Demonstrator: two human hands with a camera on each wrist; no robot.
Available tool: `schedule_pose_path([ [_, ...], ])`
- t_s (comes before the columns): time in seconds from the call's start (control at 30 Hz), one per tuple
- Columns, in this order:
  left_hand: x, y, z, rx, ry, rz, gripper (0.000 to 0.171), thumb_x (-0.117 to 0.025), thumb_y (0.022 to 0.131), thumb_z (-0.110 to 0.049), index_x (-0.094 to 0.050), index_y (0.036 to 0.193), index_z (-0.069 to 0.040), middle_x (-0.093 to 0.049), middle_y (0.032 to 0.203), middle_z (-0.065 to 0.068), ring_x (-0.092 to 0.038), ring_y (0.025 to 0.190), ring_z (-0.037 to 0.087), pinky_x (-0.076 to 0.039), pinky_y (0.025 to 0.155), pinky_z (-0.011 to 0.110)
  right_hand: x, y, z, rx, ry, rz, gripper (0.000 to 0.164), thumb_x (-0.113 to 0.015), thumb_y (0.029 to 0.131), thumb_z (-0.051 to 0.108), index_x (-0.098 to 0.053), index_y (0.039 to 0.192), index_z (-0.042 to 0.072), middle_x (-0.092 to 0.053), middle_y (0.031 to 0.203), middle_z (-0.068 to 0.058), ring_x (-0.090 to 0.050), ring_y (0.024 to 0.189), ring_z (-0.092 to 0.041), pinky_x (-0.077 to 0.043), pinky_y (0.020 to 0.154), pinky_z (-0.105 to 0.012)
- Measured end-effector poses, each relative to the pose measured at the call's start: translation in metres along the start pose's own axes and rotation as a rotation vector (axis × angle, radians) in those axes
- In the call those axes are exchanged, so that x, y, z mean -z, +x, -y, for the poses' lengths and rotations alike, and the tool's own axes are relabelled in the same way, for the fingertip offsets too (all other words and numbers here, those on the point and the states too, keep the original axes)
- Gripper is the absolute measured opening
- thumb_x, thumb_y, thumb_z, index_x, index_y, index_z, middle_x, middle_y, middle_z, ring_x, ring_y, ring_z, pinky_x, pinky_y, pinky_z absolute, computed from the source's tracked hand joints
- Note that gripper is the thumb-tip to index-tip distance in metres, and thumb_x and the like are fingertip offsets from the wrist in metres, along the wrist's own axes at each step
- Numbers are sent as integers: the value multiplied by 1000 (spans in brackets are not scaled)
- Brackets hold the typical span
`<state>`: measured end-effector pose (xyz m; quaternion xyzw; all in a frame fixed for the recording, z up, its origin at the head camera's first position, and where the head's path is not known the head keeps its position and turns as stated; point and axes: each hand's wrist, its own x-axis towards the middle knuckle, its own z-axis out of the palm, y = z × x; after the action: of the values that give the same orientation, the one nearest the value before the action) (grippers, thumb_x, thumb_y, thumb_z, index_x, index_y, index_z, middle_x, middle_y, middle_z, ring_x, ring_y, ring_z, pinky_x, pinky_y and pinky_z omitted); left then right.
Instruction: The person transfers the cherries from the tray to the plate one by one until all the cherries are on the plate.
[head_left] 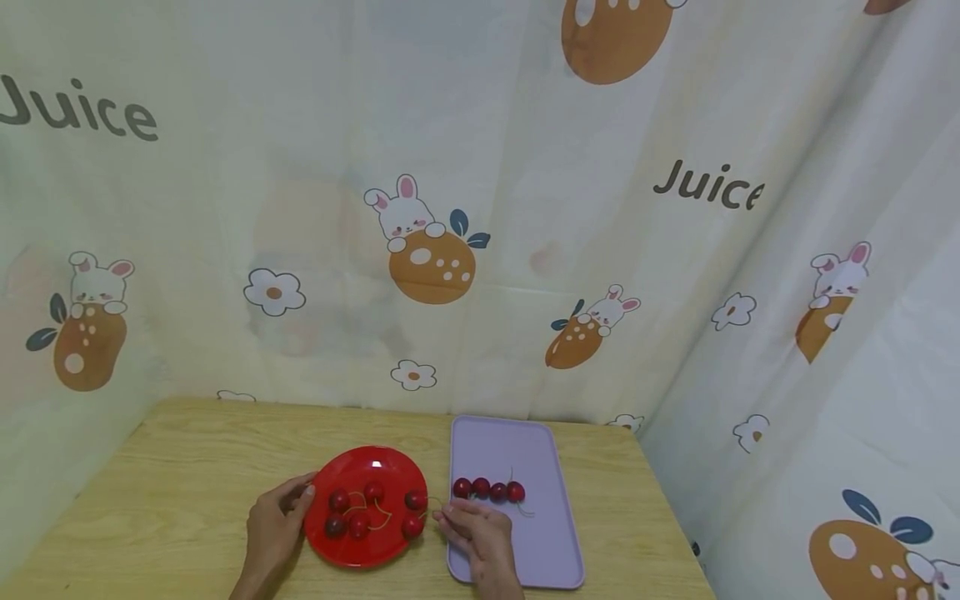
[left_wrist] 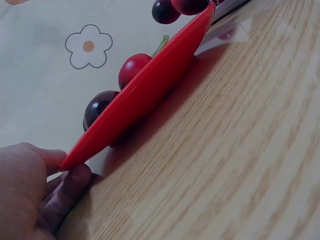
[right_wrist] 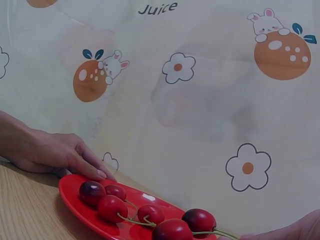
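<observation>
My left hand (head_left: 273, 527) pinches the left rim of a round red plate (head_left: 367, 553), thumb above and fingers beneath, as the left wrist view shows. Several dark red cherries (head_left: 358, 523) with green stems lie on the plate. At its right edge, my right hand (head_left: 483, 533) pinches the stems of two cherries (right_wrist: 172, 231), their fruits over the plate's rim. Just beyond the right hand, a row of several cherries (head_left: 498, 492) lies across a lilac rectangular tray (head_left: 517, 542). The right hand's wrist overlaps the tray's near left part in the head view.
Both plate and tray are on a light wood-grain table (head_left: 202, 467). A pale curtain (head_left: 337, 208) printed with rabbits, fruit and flowers hangs behind the table and along its sides. A small dark object (head_left: 696, 549) shows by the table's right edge.
</observation>
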<state>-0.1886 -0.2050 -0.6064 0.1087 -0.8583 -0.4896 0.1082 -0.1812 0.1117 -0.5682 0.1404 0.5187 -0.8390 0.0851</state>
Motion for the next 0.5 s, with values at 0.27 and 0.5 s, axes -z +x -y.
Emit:
schedule_pose_path([
  [0.27,-1,-1,1,-8,-11,-8,31,-66,110,-14,-73,138,-4,-80,118,18,-71,89,11,-51,73,21,-6,-1,-1,45,-5,-11,29,-75,91,-15,-68,119,-21,-82,84,-10,-82,78,-19,-66,78,-30],
  [0.5,-3,-2,4,-30,-23,-36,30,-68,108,-13,-75,136,-6,-81,115,15,-67,82,2,-51,70,20,-13,1,-4,94,-59,-36,33,-73,90,-17,-64,121,-26,-79,80,-12,-81,75,-19,-66,75,-32],
])
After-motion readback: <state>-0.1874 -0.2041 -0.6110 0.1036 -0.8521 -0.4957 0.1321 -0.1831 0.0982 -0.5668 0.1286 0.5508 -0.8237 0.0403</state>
